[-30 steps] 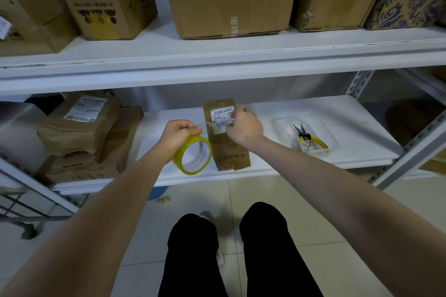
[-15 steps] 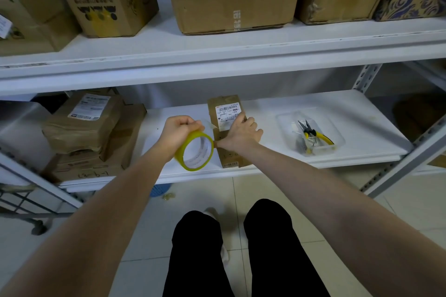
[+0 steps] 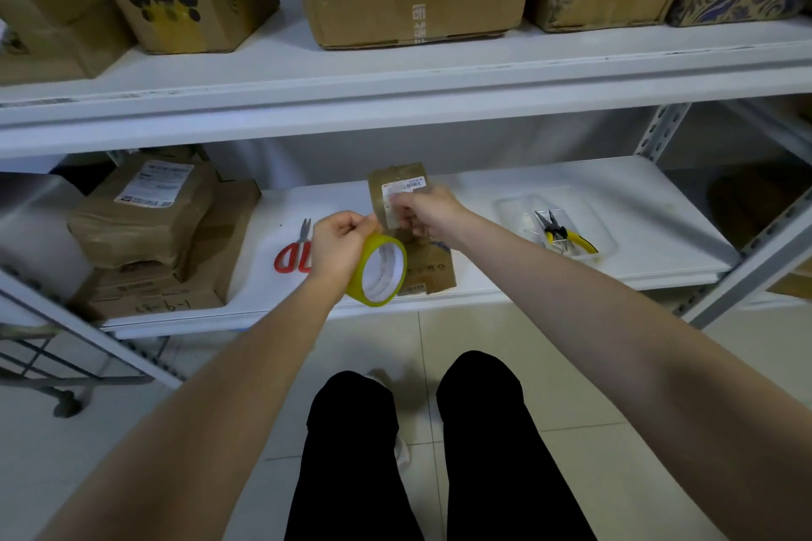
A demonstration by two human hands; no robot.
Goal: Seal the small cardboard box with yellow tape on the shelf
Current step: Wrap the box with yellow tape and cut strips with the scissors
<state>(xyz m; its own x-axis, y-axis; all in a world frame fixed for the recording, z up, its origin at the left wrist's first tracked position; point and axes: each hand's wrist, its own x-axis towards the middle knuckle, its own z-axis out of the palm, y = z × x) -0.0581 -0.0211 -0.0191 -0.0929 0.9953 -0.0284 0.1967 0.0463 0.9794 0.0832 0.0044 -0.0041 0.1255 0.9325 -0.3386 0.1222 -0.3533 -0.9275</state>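
Sealing barely started; small box [image 3: 411, 233] lies on lower shelf [image 3: 615, 198]; left hand [image 3: 340, 244] grips yellow tape roll [image 3: 380, 270]; right hand [image 3: 433, 213] pinches, apparently the tape end, over box top; no strip visibly laid yet; cutting left.

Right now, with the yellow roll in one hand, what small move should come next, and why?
Probably press the tape's free end down onto the small brown cardboard box. The left hand grips the round yellow tape roll near it, and the right hand seems to pinch the pulled-out end over the box's top.
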